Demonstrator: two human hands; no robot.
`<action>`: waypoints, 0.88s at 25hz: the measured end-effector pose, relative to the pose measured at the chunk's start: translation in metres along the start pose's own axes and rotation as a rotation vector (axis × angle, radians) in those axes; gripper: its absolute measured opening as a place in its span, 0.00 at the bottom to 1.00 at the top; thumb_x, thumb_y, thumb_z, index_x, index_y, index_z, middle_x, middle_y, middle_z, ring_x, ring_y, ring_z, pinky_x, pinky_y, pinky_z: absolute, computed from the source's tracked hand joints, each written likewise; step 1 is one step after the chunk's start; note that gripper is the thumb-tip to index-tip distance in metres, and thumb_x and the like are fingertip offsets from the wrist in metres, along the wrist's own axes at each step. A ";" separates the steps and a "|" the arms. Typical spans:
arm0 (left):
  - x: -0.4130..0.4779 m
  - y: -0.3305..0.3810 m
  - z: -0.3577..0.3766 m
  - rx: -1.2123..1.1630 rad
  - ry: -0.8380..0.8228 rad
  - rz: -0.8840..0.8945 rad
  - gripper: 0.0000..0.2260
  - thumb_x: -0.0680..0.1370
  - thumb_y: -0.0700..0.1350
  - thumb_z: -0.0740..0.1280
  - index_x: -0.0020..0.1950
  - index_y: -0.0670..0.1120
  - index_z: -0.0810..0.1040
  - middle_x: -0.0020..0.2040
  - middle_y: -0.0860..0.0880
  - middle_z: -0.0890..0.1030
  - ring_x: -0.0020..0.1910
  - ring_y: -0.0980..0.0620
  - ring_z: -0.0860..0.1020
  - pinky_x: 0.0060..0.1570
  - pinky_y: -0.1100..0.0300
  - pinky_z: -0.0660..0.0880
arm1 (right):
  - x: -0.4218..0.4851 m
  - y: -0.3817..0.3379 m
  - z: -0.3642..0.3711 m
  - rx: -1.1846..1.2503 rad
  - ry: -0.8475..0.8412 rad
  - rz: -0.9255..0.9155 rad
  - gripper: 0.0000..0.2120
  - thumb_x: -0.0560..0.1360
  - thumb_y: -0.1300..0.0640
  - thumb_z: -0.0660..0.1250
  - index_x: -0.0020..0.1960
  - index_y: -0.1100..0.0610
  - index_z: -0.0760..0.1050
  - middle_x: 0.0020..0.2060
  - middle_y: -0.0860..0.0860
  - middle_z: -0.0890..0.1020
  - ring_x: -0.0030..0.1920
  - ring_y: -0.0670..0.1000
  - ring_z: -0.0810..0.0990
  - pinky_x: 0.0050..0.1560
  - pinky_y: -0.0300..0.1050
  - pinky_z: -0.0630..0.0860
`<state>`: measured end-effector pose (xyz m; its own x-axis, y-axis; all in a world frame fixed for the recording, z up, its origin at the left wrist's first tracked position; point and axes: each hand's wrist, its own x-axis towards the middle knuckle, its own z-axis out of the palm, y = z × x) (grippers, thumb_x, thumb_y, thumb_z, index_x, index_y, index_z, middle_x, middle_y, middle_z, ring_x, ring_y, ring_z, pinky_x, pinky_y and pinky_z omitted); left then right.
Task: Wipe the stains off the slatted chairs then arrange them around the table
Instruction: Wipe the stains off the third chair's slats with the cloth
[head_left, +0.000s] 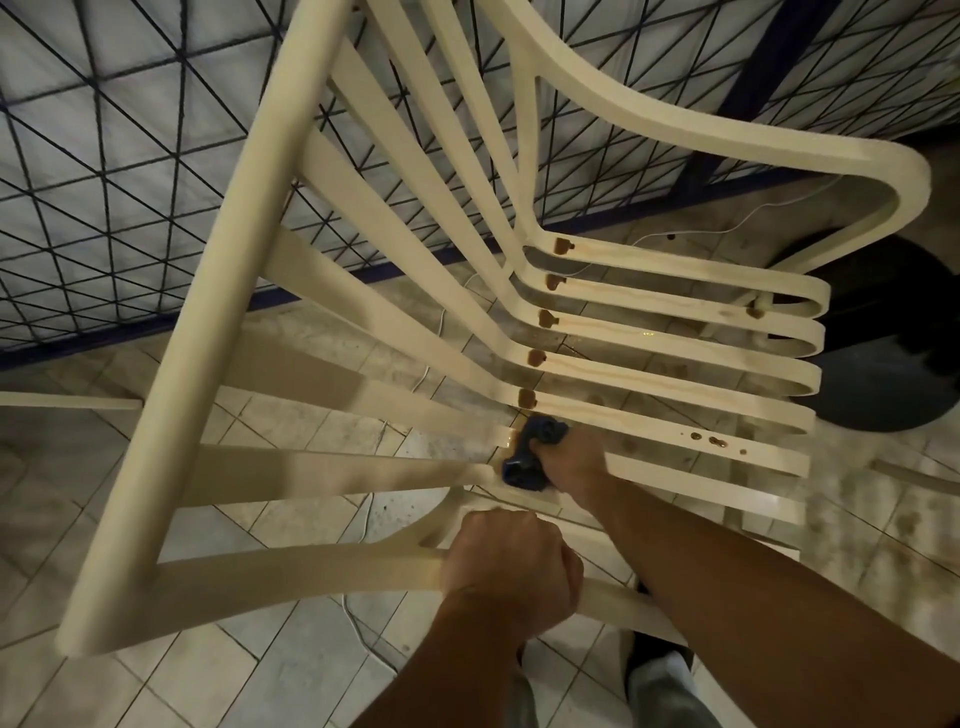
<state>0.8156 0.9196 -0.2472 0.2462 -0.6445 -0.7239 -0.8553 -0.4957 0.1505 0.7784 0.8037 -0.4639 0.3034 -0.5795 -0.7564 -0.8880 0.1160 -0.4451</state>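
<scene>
Cream plastic slatted chair (208, 301) fills the view, on a tiled floor (104, 493) right in front of the person, w/ brown stains (562, 244) at the seat-back bends. Open floor lies to the left. R hand (576, 457) is curled round a dark blue cloth (535, 457), pressing it on a slat bend. L hand (511, 564) grips the near armrest fist-tight. Wire mesh panel (130, 156) stands behind the backrest; a dark round object (893, 364) lies beyond the seat front.

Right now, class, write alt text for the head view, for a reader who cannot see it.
The right hand holds a dark blue cloth against a cream slatted chair where seat meets back, while the left hand grips its near armrest. Brown stains dot the other slats.
</scene>
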 end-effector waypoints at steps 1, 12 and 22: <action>0.001 0.001 0.000 0.005 -0.010 -0.001 0.21 0.84 0.54 0.50 0.35 0.47 0.67 0.32 0.49 0.69 0.34 0.48 0.70 0.39 0.52 0.66 | 0.001 -0.011 0.009 -0.010 0.003 -0.023 0.10 0.75 0.55 0.73 0.53 0.59 0.81 0.47 0.56 0.85 0.48 0.57 0.84 0.48 0.51 0.83; -0.002 0.001 -0.002 -0.011 -0.012 0.007 0.22 0.84 0.56 0.49 0.39 0.47 0.73 0.34 0.48 0.73 0.37 0.50 0.75 0.42 0.53 0.70 | -0.010 0.084 -0.077 -0.106 -0.056 -0.007 0.10 0.77 0.49 0.73 0.49 0.55 0.78 0.41 0.53 0.85 0.41 0.52 0.85 0.49 0.53 0.84; 0.000 0.000 -0.002 -0.004 -0.002 0.017 0.20 0.84 0.55 0.50 0.40 0.46 0.73 0.34 0.47 0.72 0.36 0.48 0.73 0.39 0.52 0.67 | -0.007 0.018 -0.016 -0.028 -0.054 0.046 0.14 0.74 0.49 0.76 0.50 0.59 0.79 0.44 0.55 0.84 0.42 0.55 0.85 0.41 0.47 0.83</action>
<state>0.8168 0.9185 -0.2456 0.2304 -0.6515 -0.7228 -0.8576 -0.4870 0.1656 0.7544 0.7967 -0.4587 0.2796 -0.5295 -0.8009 -0.9105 0.1185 -0.3962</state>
